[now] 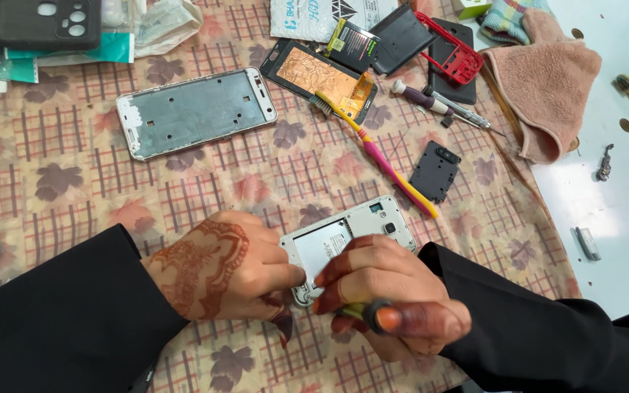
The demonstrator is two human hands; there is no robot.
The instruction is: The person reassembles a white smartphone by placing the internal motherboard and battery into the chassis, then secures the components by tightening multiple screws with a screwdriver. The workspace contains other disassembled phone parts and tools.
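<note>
- Cloth with a leaf-and-check pattern (pixel 74 167) covers most of the work surface, and the white tabletop (pixel 613 204) shows bare along the right side.
- Pink towel (pixel 547 80) lies crumpled at the top right, half on the cloth and half on the white surface.
- Silver phone frame (pixel 196 113) lies flat in the upper left part of the cloth, well apart from the hands.
- Display panel with a copper-coloured back (pixel 320 76) sits to the right of that frame, and the bristle end of a pink and yellow toothbrush (pixel 380 156) rests against its lower edge.
- White phone with its back cover off (pixel 347 236) lies low in the middle of the cloth, tilted, its lower end between the two hands.
- Left hand (pixel 216 266), patterned with henna, presses on the phone's lower left corner with fingers together, steadying it.
- Right hand (pixel 394 295) is closed around a screwdriver with a green and black handle (pixel 364 311), whose tip is hidden under the fingers at the phone's bottom edge.
- Small black plastic cover (pixel 434 171) lies just right of the toothbrush handle.
- Red plastic frame (pixel 451 49) rests on dark parts near the top edge.
</note>
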